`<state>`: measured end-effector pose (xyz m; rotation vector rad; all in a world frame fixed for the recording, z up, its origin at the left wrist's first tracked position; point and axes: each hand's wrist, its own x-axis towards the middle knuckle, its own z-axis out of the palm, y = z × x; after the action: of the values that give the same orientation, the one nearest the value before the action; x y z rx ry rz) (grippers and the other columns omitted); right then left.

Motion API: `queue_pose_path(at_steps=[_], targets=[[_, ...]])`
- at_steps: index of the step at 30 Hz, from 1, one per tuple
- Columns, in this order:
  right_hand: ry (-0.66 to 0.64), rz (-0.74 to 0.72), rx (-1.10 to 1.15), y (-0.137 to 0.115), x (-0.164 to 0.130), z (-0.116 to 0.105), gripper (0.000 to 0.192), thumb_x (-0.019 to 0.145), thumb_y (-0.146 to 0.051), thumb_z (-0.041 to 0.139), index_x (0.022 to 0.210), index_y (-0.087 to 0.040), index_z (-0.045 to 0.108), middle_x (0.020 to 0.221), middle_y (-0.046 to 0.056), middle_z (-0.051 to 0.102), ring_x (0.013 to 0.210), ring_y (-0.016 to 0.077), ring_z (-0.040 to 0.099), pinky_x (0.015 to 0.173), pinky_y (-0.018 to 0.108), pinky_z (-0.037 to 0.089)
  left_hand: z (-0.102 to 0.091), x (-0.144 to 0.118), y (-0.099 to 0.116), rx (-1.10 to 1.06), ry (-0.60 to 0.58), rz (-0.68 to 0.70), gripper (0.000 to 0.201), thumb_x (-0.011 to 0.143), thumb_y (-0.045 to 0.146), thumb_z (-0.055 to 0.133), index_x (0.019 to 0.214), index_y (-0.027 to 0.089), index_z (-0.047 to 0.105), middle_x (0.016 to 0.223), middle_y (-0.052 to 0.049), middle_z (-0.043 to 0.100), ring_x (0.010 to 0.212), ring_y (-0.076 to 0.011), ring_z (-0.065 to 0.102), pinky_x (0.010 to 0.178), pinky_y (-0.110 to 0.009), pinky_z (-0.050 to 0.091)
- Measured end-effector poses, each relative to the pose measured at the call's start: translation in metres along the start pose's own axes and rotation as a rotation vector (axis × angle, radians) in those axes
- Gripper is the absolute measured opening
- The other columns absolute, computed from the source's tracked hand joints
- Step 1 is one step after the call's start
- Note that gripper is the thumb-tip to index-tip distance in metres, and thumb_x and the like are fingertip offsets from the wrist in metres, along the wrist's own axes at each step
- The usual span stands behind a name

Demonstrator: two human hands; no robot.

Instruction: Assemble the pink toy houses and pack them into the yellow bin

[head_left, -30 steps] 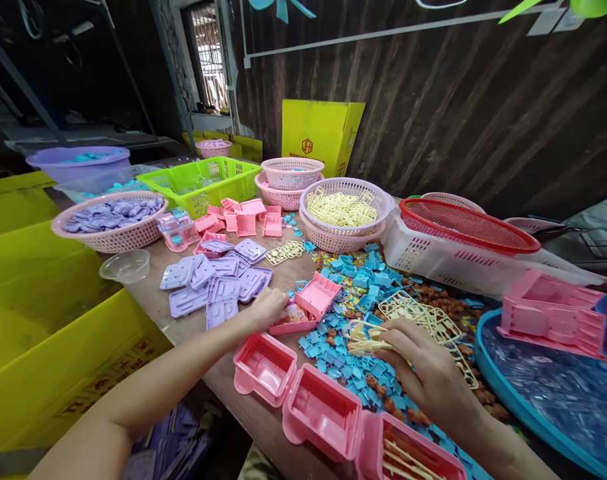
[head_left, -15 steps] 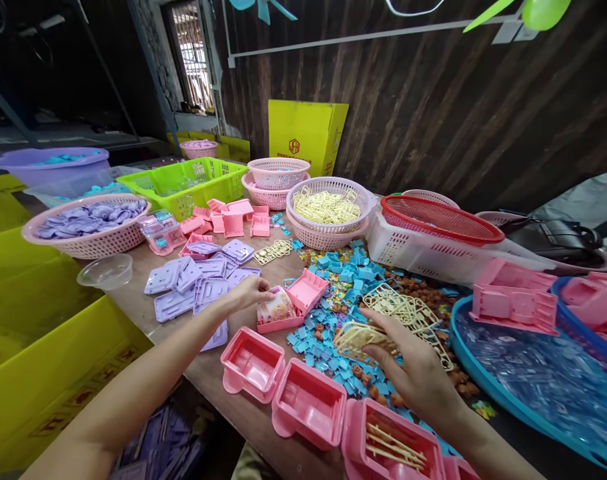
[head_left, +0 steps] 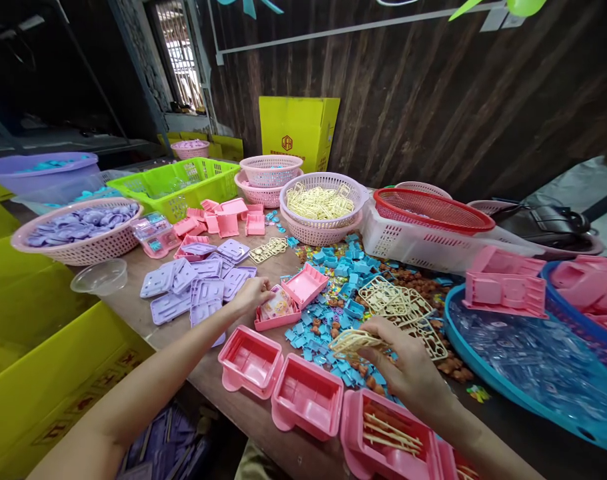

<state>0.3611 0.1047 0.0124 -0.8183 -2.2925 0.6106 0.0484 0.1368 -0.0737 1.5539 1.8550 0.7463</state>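
Note:
My left hand (head_left: 251,294) rests on the near left edge of an open pink box (head_left: 278,308) with a colourful sticker inside; its lid (head_left: 304,285) stands open behind. My right hand (head_left: 406,363) grips a bundle of cream plastic frames (head_left: 352,342) above the scattered blue pieces (head_left: 328,330). Along the table's near edge sit three open pink boxes: two are bare inside, one at the left (head_left: 250,360) and one in the middle (head_left: 307,396). The third (head_left: 383,437) has cream sticks in it.
Purple plates (head_left: 198,283) lie left of the box. Cream frames (head_left: 398,303) lie behind my right hand. Baskets (head_left: 323,203), a red sieve (head_left: 428,210), a green crate (head_left: 178,180) and a blue tub (head_left: 528,360) ring the table. Yellow cartons (head_left: 43,333) stand at the left.
My left hand has uncovered the stickered pink box and now sits at its left edge. My right hand has drawn nearer with the cream frames. The camera has shifted right.

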Motion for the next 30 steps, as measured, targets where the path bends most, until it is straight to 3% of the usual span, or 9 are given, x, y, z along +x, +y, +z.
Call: queue_pose_path(at_steps=[4,9,14,17,21,23,26,30], targets=[[0.008,-0.006,0.008,0.000,-0.003,0.001,0.013,0.089,-0.030,0.050,0.084,-0.020,0.057,0.076,0.002,0.062,0.067,0.0150,0.059,0.059,0.024,0.046,-0.004,-0.002,0.008,-0.017,-0.005,0.009,0.018,0.063,0.030,0.058,0.056,0.018,0.046,0.055,0.004,0.046,0.056,-0.0121,0.042,0.053,-0.023,0.028],[-0.032,-0.053,0.027,-0.001,-0.004,-0.001,0.012,0.091,-0.025,0.048,0.083,-0.020,0.056,0.075,0.002,0.059,0.068,0.0140,0.057,0.060,0.024,0.046,-0.023,-0.011,0.014,-0.118,-0.032,0.025,0.024,0.067,0.039,0.053,0.061,0.018,0.043,0.056,0.005,0.042,0.054,-0.0103,0.040,0.052,-0.022,0.032],[-0.037,-0.230,-0.025,-0.006,-0.008,0.002,0.012,0.090,-0.015,0.045,0.084,-0.019,0.055,0.078,0.003,0.058,0.073,0.0153,0.055,0.064,0.027,0.048,-0.035,-0.038,0.043,-0.217,0.009,0.120,0.024,0.069,0.039,0.057,0.068,0.015,0.056,0.060,0.001,0.055,0.056,-0.0111,0.046,0.053,-0.022,0.036],[0.001,-0.342,-0.115,-0.015,-0.009,0.008,0.017,0.088,-0.009,0.043,0.085,-0.019,0.056,0.094,0.008,0.059,0.089,0.0188,0.055,0.074,0.032,0.051,-0.020,-0.064,0.084,-0.201,-0.012,0.249,0.016,0.073,0.029,0.059,0.075,0.014,0.067,0.069,-0.002,0.066,0.060,-0.0118,0.053,0.056,-0.023,0.037],[0.053,-0.389,-0.189,-0.024,-0.010,0.011,0.022,0.087,-0.005,0.039,0.094,-0.016,0.058,0.127,0.016,0.047,0.120,0.0243,0.045,0.092,0.040,0.048,0.012,-0.089,0.140,-0.262,-0.170,0.400,0.011,0.076,0.023,0.063,0.072,0.015,0.070,0.067,-0.001,0.068,0.061,-0.0111,0.056,0.058,-0.021,0.040],[0.077,-0.367,-0.178,-0.024,-0.013,0.007,0.024,0.088,-0.006,0.039,0.100,-0.015,0.057,0.123,0.016,0.052,0.116,0.0222,0.050,0.090,0.037,0.049,0.023,-0.093,0.155,-0.349,-0.276,0.416,0.013,0.079,0.024,0.061,0.075,0.014,0.070,0.070,-0.002,0.068,0.064,-0.0113,0.058,0.060,-0.021,0.041],[0.151,-0.302,-0.159,-0.017,-0.026,-0.005,0.023,0.088,-0.007,0.042,0.098,-0.018,0.059,0.098,0.009,0.062,0.092,0.0175,0.059,0.076,0.030,0.053,0.031,-0.094,0.162,-0.435,-0.393,0.397,0.016,0.079,0.025,0.063,0.087,0.014,0.069,0.081,-0.003,0.070,0.073,-0.0131,0.060,0.066,-0.022,0.045],[0.219,-0.240,-0.188,-0.008,-0.047,-0.018,0.023,0.085,-0.004,0.044,0.092,-0.019,0.059,0.083,0.005,0.061,0.077,0.0156,0.058,0.066,0.027,0.052,0.040,-0.095,0.161,-0.303,-0.387,0.418,0.017,0.081,0.028,0.061,0.090,0.017,0.071,0.082,-0.002,0.070,0.073,-0.0142,0.060,0.066,-0.022,0.043]])
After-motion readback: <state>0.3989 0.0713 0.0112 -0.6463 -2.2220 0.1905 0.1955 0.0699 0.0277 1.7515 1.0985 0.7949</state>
